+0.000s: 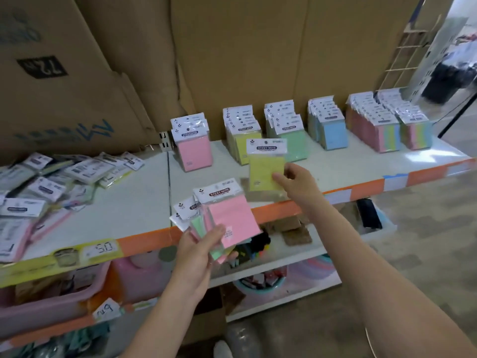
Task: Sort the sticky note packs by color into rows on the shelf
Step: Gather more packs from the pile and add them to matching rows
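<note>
Right hand [296, 183]: we saw it pinching a flat, glossy-wrapped yellow pack [265, 169].
Left hand [198, 251]: gripped fanned square packs [229, 220], pink topmost.

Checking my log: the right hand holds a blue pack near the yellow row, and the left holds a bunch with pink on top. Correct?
Not blue: the head view shows the right hand holding a yellow pack near the yellow row. The rest stands.

Yellow pack [265, 169] upright, before yellow row [241, 147]; pink-topped fan of packs [231, 222], tilted; unsorted heap [51, 182], left on shelf [134, 202]
</note>
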The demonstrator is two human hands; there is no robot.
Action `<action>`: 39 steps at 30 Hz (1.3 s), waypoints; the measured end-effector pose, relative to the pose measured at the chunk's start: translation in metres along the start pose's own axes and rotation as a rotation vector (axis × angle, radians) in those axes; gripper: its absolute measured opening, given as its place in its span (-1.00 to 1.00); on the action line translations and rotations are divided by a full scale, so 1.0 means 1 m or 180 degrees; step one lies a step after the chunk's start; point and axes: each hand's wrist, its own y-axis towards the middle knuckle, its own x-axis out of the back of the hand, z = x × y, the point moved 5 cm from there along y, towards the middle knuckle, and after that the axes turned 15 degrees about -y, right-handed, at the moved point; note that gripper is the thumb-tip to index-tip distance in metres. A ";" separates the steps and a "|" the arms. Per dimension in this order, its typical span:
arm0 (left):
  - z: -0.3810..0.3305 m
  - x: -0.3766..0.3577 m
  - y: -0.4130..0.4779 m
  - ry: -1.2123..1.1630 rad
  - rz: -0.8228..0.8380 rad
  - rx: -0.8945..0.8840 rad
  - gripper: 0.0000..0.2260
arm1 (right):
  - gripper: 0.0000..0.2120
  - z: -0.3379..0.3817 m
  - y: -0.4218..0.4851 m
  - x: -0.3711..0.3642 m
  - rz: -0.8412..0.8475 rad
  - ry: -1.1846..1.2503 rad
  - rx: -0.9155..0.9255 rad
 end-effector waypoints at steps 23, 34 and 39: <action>-0.015 -0.006 0.074 -0.0335 -0.0035 -0.0127 -0.55 | -0.79 0.031 0.060 -0.047 -0.0209 -0.0438 0.0253; -0.024 -0.002 0.086 -0.0613 -0.0395 -0.0248 -0.63 | -0.79 0.043 0.037 -0.071 0.1411 0.0549 0.0501; -0.035 0.007 0.083 -0.0565 -0.0577 -0.0375 -0.57 | -0.87 0.040 0.045 -0.075 0.1315 0.0669 0.0339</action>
